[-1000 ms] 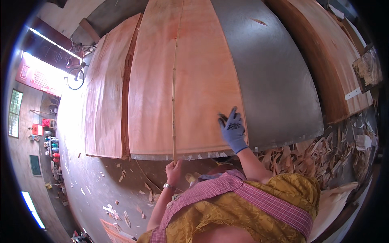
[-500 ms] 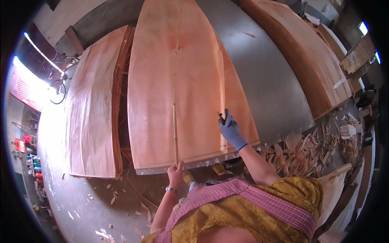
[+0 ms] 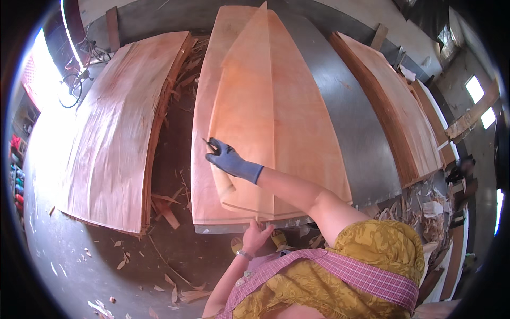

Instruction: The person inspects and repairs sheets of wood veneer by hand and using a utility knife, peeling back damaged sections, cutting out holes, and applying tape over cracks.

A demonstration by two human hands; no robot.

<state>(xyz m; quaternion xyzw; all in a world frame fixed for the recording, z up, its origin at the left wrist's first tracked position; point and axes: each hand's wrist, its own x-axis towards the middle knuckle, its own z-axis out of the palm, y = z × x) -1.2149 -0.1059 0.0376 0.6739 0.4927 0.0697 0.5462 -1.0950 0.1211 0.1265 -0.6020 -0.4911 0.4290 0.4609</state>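
Note:
A thin wood veneer sheet lies on the metal-topped table in front of me. A loose veneer piece is partly folded leftward over it, with a blurred left edge. My right hand, in a blue-grey glove with dark fingertips, is closed around a small dark tool with a thin tip, at the loose piece's left edge. Whether it also grips the veneer is hidden. My bare left hand is pinched at the table's near edge on the end of a thin bamboo stick; the rest of the stick is blurred.
A veneer stack stands to the left and another stack to the right. Bare grey metal tabletop shows beside the sheet. Wood scraps litter the floor. A bicycle stands at the far left.
My right hand has swung from the sheet's right side to its left, carrying the tool and drawing veneer across. My left hand has shifted slightly right along the near edge.

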